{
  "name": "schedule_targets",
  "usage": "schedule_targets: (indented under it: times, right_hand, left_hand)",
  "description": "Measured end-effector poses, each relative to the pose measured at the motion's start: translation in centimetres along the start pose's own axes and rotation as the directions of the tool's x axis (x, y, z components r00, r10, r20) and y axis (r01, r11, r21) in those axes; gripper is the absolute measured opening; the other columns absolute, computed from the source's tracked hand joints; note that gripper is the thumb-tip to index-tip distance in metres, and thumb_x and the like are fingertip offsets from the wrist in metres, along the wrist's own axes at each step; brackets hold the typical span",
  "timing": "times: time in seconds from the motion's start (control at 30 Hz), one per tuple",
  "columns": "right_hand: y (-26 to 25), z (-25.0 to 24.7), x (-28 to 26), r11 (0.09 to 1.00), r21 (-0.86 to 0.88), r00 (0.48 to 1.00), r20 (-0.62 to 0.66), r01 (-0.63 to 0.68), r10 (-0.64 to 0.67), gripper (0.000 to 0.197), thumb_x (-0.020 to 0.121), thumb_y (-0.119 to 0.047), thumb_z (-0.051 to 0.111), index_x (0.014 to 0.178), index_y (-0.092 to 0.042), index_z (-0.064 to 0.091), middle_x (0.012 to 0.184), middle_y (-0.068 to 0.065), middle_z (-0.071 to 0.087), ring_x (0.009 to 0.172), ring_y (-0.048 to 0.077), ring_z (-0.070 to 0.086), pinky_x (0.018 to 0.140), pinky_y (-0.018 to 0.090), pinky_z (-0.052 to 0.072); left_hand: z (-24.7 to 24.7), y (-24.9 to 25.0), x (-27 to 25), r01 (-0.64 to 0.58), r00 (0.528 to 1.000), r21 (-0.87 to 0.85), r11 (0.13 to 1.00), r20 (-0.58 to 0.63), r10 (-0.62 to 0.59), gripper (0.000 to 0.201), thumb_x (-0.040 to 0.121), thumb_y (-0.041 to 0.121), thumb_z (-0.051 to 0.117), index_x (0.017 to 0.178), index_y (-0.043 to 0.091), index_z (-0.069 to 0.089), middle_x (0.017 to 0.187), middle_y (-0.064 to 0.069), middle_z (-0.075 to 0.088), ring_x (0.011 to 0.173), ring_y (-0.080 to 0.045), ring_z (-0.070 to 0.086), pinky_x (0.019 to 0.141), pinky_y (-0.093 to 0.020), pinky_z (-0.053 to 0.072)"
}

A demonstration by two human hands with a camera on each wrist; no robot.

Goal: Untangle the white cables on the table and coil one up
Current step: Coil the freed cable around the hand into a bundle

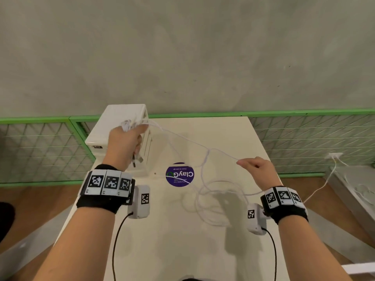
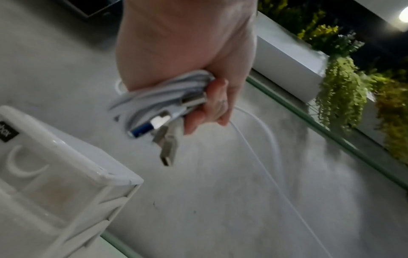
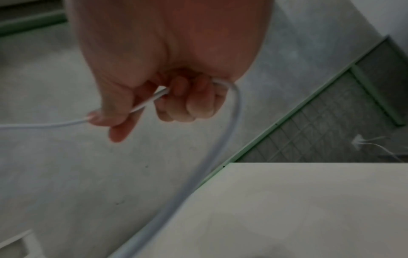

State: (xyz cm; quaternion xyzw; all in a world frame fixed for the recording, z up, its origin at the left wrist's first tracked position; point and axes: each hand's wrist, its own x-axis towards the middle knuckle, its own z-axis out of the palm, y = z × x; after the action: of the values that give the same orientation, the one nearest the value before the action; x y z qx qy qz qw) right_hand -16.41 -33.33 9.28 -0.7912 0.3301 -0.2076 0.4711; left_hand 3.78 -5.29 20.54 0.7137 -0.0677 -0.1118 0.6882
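Note:
My left hand (image 1: pixel 126 142) is raised over the table's far left and grips a bundle of coiled white cable (image 2: pixel 159 97), with USB plugs (image 2: pixel 167 148) hanging below the fist. From that bundle (image 1: pixel 129 124) a white strand (image 1: pixel 182 138) runs right through the air to my right hand (image 1: pixel 256 169). The right hand (image 3: pixel 154 104) pinches the strand (image 3: pixel 234 122) between thumb and forefinger, its other fingers curled round it. Beneath and left of the right hand a loose tangle of white cable (image 1: pixel 215 199) lies on the white table (image 1: pixel 162 250).
A white drawer box (image 1: pixel 121 130) stands at the table's far left corner, right behind my left hand. A round purple sticker (image 1: pixel 179 175) sits mid-table. Green mesh fencing (image 1: pixel 304 138) and a grey wall lie beyond. Another white cord (image 1: pixel 324 179) hangs at the right.

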Motion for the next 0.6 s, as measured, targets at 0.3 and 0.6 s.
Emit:
schedule_targets:
  times: [0.3, 0.6]
  right_hand:
    - [3.6, -1.0, -0.5, 0.939, -0.193, 0.944, -0.226, -0.285, 0.240, 0.031, 0.090, -0.038, 0.058, 0.105, -0.014, 0.070, 0.106, 0.011, 0.067, 0.084, 0.021, 0.050, 0.073, 0.029, 0.037]
    - [-3.6, 2.1, -0.1, 0.980, -0.039, 0.959, -0.206, 0.193, -0.197, 0.030, 0.096, -0.020, 0.049, 0.124, -0.014, 0.059, 0.126, 0.004, 0.053, 0.118, 0.012, 0.047, 0.096, 0.016, 0.033]
  left_hand:
    - [0.0, -0.4, 0.0, -0.019, 0.981, -0.228, 0.973, -0.192, -0.026, 0.029, 0.087, 0.010, 0.063, 0.070, 0.016, 0.041, 0.038, 0.009, 0.041, 0.033, -0.009, 0.031, 0.038, -0.021, 0.024]
    - [5.2, 0.2, -2.8, -0.099, 0.993, 0.068, 0.993, 0.066, 0.094, 0.023, 0.087, 0.018, 0.067, 0.084, 0.009, 0.046, 0.051, -0.001, 0.042, 0.031, -0.006, 0.032, 0.036, -0.016, 0.029]
